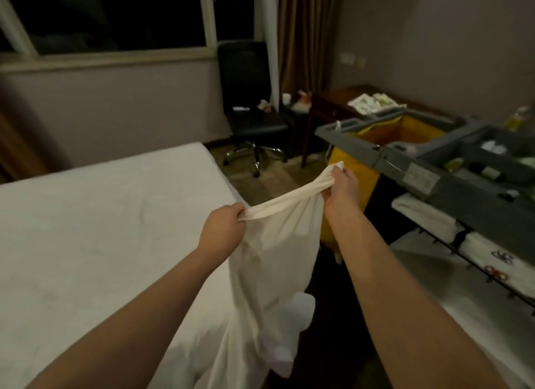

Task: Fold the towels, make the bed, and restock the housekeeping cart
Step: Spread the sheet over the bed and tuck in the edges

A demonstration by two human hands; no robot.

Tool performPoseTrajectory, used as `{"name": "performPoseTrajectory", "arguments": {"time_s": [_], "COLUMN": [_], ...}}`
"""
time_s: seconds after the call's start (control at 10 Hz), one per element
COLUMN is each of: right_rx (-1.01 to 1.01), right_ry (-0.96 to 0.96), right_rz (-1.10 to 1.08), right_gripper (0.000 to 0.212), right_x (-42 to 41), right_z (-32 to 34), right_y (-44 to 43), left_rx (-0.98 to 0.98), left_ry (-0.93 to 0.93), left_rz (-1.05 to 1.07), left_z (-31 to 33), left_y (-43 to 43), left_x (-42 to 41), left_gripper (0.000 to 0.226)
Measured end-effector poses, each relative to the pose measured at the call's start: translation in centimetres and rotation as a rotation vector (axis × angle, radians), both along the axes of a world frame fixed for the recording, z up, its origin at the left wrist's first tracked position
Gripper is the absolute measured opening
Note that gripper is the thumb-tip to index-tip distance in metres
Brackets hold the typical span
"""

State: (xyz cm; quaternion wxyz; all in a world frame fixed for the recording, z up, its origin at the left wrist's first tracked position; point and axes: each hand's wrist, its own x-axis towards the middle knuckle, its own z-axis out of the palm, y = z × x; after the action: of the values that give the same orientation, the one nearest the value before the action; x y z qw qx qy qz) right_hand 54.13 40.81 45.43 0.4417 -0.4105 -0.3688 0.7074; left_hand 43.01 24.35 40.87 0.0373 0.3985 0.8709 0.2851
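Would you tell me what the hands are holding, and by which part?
A cream-white fabric sheet: the left hand and right hand each grip its bunched upper edge, the rest hanging below.

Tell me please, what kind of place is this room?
Probably a hotel guest room during cleaning: a white bed, a housekeeping cart with a yellow bag, and a white sheet gripped by the left hand and right hand.

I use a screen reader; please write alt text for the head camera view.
The left hand and right hand grip a white sheet stretched between them, its rest hanging beside a bed. A grey housekeeping cart with a yellow bag stands to the right; a black office chair sits by the window.
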Motion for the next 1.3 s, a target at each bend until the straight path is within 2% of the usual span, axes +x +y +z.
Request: {"name": "performPoseTrajectory", "arguments": {"time_s": [0.1,0.2,0.3,0.4,0.5,0.6,0.7,0.8,0.9,1.0,1.1,1.2,1.3], "right_rx": [-0.032,-0.195,-0.399,-0.475,-0.457,-0.397,-0.409,-0.539,-0.518,-0.508,-0.549,-0.478,-0.394], "right_ry": [0.005,0.028,0.139,0.14,0.135,0.141,0.158,0.176,0.17,0.315,0.498,0.572,0.456], "right_rz": [0.035,0.075,0.132,0.209,0.316,0.48,0.542,0.625,0.721,0.81,0.923,1.005,1.077], "right_gripper": [0.023,0.016,0.036,0.036,0.043,0.048,0.047,0.038,0.038,0.039,0.022,0.038,0.014], "right_x": [-1.6,-2.6,-2.9,-3.1,-4.1,-5.6,-6.5,-7.6,-8.9,-11.2,-14.4,-17.1,-18.6], "right_z": [0.2,-1.1,-3.0,-3.2,-2.5,-1.4,-1.1,-0.3,0.1,1.8,4.2,5.6,5.1], "right_y": [-0.6,-0.5,0.1,1.2,3.6,4.4,3.5,1.1,-0.6,-2.2,-3.7,-5.5,-9.0], "left_rx": [0.082,0.265,0.33,0.214,0.079,-0.121,-0.047,0.077,0.295,0.458,0.592,0.388,0.024], "left_ry": [-0.12,-0.373,-0.446,-0.375,-0.388,-0.277,-0.198,-0.264,-0.501,-0.505,-0.375,-0.291,-0.25], "left_rz": [0.087,0.156,0.235,0.215,0.219,0.254,0.36,0.455,0.519,0.575,0.607,0.482,0.415], "left_z": [0.7,1.6,2.2,1.9,1.7,1.8,1.7,1.2,1.4,3.7,8.2,11.2,10.7], "left_y": [-1.7,-1.7,-1.0,-0.4,-0.5,-1.3,-2.2,-3.0,-3.3,-4.1,-5.7,-8.2,-10.1], "left_x": [-1.3,-1.7,-1.7,-1.6,-1.3,-1.6,-2.0,-2.3,-2.7,-4.2,-6.9,-9.3,-10.6], "left_gripper": [0.022,0.034,0.035,0.026,0.011,0.034,0.027,0.019,0.021,0.025,0.022,0.028,0.082]}}
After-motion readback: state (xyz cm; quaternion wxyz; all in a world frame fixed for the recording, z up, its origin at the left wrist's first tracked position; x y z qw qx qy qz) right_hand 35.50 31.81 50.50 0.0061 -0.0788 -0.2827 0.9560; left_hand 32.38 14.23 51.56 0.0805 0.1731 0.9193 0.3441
